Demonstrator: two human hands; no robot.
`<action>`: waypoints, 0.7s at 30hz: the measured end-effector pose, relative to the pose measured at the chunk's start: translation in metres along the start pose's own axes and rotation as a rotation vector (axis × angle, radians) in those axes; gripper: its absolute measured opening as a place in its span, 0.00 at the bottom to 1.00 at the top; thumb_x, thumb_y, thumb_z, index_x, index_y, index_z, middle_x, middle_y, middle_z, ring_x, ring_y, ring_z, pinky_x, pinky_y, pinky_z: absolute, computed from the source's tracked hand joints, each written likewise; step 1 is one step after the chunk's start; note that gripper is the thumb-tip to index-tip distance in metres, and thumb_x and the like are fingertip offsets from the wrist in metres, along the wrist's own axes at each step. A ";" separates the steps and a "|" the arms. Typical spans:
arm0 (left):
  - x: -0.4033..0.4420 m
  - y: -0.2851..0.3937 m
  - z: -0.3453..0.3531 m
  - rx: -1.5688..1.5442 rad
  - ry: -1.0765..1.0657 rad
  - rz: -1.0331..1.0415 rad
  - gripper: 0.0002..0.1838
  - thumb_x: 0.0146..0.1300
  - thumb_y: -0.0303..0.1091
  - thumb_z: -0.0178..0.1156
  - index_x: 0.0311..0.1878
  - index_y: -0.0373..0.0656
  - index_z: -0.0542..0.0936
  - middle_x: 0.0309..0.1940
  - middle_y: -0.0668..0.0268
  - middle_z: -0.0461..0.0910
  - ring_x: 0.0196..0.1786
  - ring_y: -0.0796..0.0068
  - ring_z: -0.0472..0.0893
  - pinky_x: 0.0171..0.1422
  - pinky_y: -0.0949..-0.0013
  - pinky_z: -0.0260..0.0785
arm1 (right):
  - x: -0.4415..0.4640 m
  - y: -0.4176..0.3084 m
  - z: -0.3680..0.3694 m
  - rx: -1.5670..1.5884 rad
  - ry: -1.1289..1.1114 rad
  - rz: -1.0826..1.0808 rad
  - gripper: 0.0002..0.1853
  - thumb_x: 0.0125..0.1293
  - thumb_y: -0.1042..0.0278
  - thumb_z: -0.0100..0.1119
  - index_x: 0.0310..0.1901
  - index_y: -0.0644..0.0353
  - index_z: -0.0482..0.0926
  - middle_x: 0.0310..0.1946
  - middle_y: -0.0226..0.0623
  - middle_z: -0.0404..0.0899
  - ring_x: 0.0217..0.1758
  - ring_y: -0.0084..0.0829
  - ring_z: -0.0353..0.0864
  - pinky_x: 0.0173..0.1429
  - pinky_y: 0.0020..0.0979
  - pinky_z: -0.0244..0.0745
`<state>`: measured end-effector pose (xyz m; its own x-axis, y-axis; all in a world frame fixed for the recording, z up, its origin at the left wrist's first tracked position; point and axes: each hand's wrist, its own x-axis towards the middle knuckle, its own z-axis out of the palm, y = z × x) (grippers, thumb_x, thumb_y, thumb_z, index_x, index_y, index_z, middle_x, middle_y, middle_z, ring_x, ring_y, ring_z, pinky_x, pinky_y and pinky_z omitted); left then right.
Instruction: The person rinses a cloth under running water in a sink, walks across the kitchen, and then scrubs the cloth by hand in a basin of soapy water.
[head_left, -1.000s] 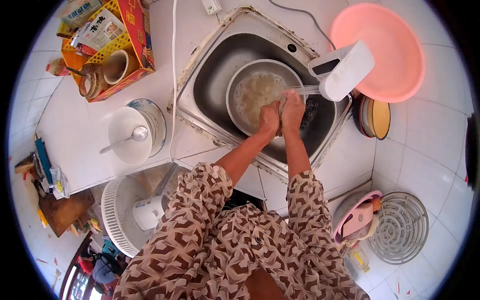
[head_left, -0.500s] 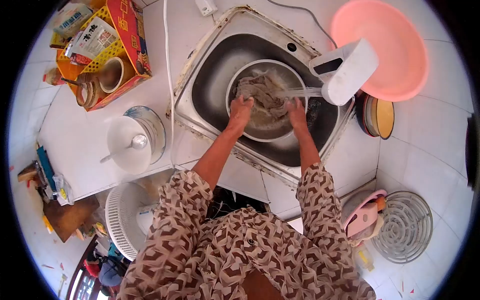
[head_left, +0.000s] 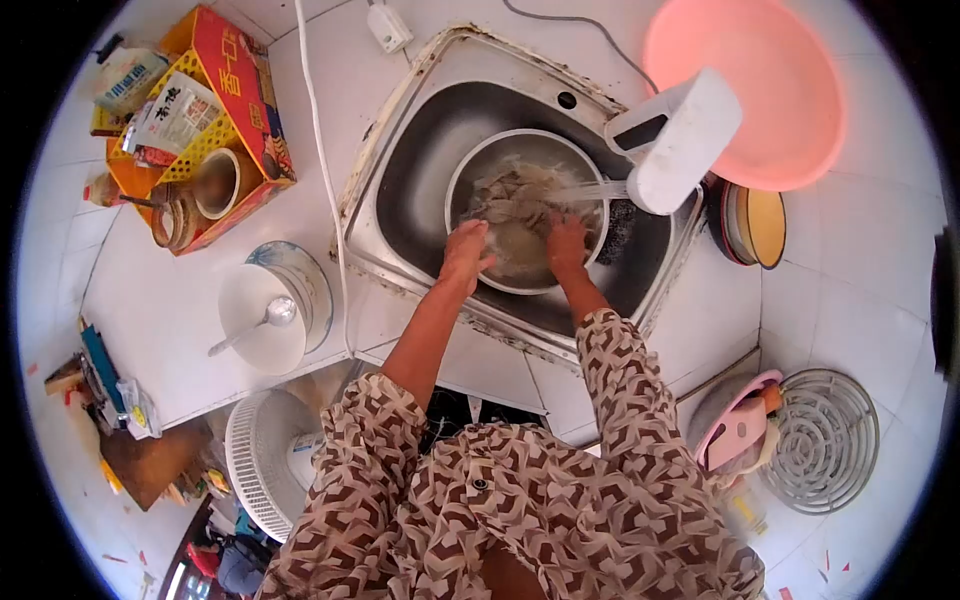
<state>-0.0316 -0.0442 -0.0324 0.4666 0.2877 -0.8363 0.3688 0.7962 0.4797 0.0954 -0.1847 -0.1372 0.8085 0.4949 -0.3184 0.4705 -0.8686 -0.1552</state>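
Observation:
A round metal basin (head_left: 455, 185) stands in the steel sink (head_left: 400, 190) with cloudy water in it. A wet greyish-brown cloth (head_left: 505, 195) lies bunched in that water. Over the basin's near-left rim is my left hand (head_left: 464, 255), its thumb held apart from the fingers and nothing visible in its grasp. My right hand (head_left: 567, 247) reaches into the basin's right side, fingers stretched toward the cloth's edge and partly blurred by the water. From the white tap unit (head_left: 685, 140), a stream of water (head_left: 595, 190) pours onto the cloth.
A pink plastic basin (head_left: 745, 90) and stacked bowls (head_left: 755, 228) stand right of the sink. To the left are a box of seasonings (head_left: 240, 90), a white bowl with a spoon (head_left: 262, 340) and a white cable (head_left: 325, 170). A fan (head_left: 262, 460) stands below the counter.
Both hands have shifted toward the near side of the basin. The cloth, earlier gripped and lifted between them, now lies lower and flatter in the water. The view has moved slightly.

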 end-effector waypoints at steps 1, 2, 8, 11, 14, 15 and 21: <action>-0.001 0.000 0.001 -0.035 -0.010 -0.030 0.33 0.67 0.46 0.50 0.68 0.40 0.53 0.70 0.55 0.48 0.71 0.52 0.48 0.69 0.49 0.54 | -0.001 -0.008 -0.012 0.122 -0.174 -0.019 0.23 0.53 0.74 0.56 0.54 0.49 0.74 0.52 0.45 0.70 0.55 0.45 0.70 0.54 0.46 0.68; -0.001 -0.003 0.002 -0.096 -0.020 -0.087 0.34 0.66 0.46 0.50 0.69 0.40 0.52 0.70 0.54 0.45 0.71 0.51 0.47 0.68 0.47 0.54 | -0.003 -0.014 -0.026 0.248 -0.347 -0.035 0.22 0.53 0.74 0.54 0.53 0.49 0.75 0.49 0.45 0.72 0.53 0.46 0.71 0.54 0.44 0.68; 0.011 -0.008 0.012 -0.281 0.001 -0.349 0.36 0.66 0.52 0.47 0.69 0.42 0.50 0.70 0.53 0.46 0.70 0.47 0.49 0.65 0.38 0.54 | -0.042 -0.032 -0.098 0.524 -0.187 -0.386 0.17 0.49 0.76 0.52 0.43 0.55 0.79 0.37 0.46 0.76 0.44 0.47 0.74 0.50 0.41 0.70; 0.010 -0.007 0.012 -0.345 -0.286 -0.264 0.31 0.65 0.54 0.46 0.67 0.49 0.58 0.65 0.51 0.56 0.66 0.53 0.60 0.63 0.41 0.57 | -0.069 -0.038 -0.143 0.600 -0.158 -0.557 0.16 0.47 0.76 0.52 0.40 0.57 0.79 0.37 0.46 0.76 0.44 0.46 0.74 0.50 0.41 0.69; 0.033 -0.015 0.010 -0.303 -0.225 -0.276 0.25 0.65 0.51 0.47 0.61 0.47 0.66 0.55 0.56 0.70 0.56 0.57 0.72 0.57 0.50 0.66 | -0.096 -0.050 -0.180 0.678 -0.209 -0.559 0.16 0.47 0.76 0.52 0.40 0.57 0.78 0.38 0.44 0.73 0.45 0.44 0.72 0.50 0.40 0.68; 0.025 -0.015 0.013 -0.242 -0.196 -0.260 0.25 0.65 0.50 0.47 0.60 0.46 0.67 0.53 0.57 0.72 0.54 0.57 0.73 0.56 0.52 0.68 | -0.105 -0.054 -0.185 0.713 -0.232 -0.539 0.16 0.47 0.75 0.52 0.40 0.58 0.78 0.38 0.44 0.73 0.45 0.44 0.71 0.50 0.40 0.67; 0.004 -0.030 0.034 -0.417 -0.327 0.038 0.23 0.67 0.49 0.42 0.60 0.47 0.65 0.55 0.60 0.69 0.57 0.62 0.71 0.58 0.56 0.68 | -0.088 -0.063 -0.142 0.902 0.161 -0.042 0.29 0.54 0.45 0.58 0.52 0.59 0.73 0.41 0.52 0.65 0.51 0.49 0.64 0.55 0.49 0.59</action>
<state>-0.0134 -0.0853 -0.0414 0.7244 0.1920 -0.6621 0.0270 0.9518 0.3056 0.0450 -0.1701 0.0332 0.8682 0.4651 -0.1728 0.1008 -0.5065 -0.8563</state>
